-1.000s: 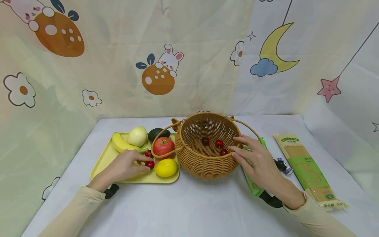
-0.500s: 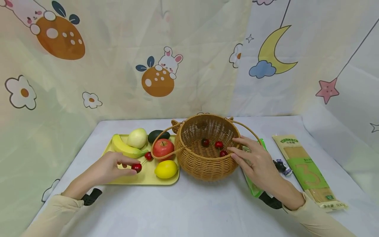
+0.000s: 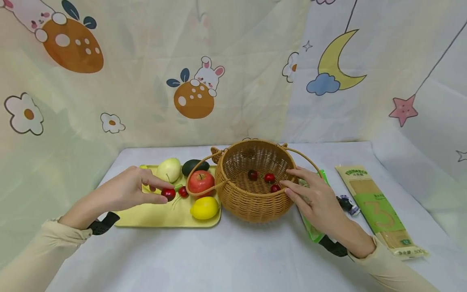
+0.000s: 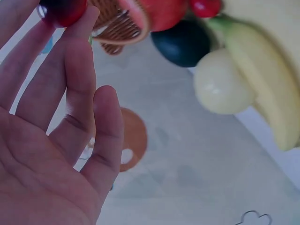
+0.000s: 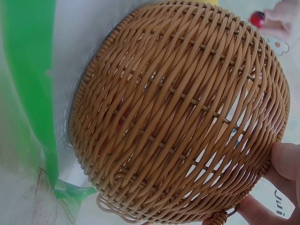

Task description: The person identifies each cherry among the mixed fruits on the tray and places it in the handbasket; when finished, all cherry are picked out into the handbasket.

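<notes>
My left hand (image 3: 136,188) pinches a dark red cherry (image 3: 168,194) by fingertips and thumb, above the yellow tray (image 3: 153,219). Its thin stem points up. In the left wrist view the cherry (image 4: 62,10) shows at the top, cut off by the frame. Another cherry (image 3: 183,192) lies on the tray beside the red apple (image 3: 201,182). My right hand (image 3: 315,198) grips the right rim of the wicker basket (image 3: 255,207), its thumb (image 5: 286,160) against the outer weave. Inside the basket are three cherries (image 3: 269,178), and its handles hang out to both sides.
Also on the tray are a lemon (image 3: 204,208), a pale round fruit (image 3: 169,169), a dark green avocado (image 3: 193,166) and a banana (image 4: 262,75), mostly hidden by my left hand in the head view. Right of the basket lie a green packet (image 3: 314,231), dark wrapped sweets (image 3: 346,205) and a noodle pack (image 3: 379,211).
My left hand has drawn a cherry out from beside the lemon, moving left and then up from the tray. My right hand stays on the basket rim.
</notes>
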The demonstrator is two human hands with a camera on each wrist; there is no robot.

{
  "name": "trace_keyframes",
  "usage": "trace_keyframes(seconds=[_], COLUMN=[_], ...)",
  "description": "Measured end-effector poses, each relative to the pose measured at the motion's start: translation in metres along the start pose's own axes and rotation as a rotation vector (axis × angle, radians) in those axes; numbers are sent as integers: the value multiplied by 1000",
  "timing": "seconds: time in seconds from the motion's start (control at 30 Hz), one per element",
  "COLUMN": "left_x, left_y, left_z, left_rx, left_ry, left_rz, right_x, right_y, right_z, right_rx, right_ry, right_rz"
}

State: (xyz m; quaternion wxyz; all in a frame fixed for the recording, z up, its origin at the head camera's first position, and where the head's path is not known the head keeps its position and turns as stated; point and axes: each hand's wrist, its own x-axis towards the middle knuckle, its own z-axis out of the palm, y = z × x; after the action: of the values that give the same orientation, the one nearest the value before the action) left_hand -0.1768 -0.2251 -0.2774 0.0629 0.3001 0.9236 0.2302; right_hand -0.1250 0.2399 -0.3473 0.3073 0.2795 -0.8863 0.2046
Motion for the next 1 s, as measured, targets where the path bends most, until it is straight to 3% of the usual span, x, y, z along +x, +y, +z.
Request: trace_keyframes(seconds=[0.13,0.27,0.47,0.6,0.7,1.0], left_x=[20,44,92,124,144,196], left_y=[13,27,51,69,79,99], left_z=[-12,-20,-22,-19,-14,15], left_rx=[45,60,16,-10,-55,-139], left_ry=[-7,-65,-146,-195,-230,-339], left_rz=[61,98,136,184,188,260], right_x=[0,0,0,0,1,0], right_y=[1,1,0,1,2,-1], right_z=[0,0,0,1,2,1], right_rx=[0,1,3,6,13,11], right_ry=[7,2,2,4,5,6], right_rz=[3,1,-2,-4,-4,2])
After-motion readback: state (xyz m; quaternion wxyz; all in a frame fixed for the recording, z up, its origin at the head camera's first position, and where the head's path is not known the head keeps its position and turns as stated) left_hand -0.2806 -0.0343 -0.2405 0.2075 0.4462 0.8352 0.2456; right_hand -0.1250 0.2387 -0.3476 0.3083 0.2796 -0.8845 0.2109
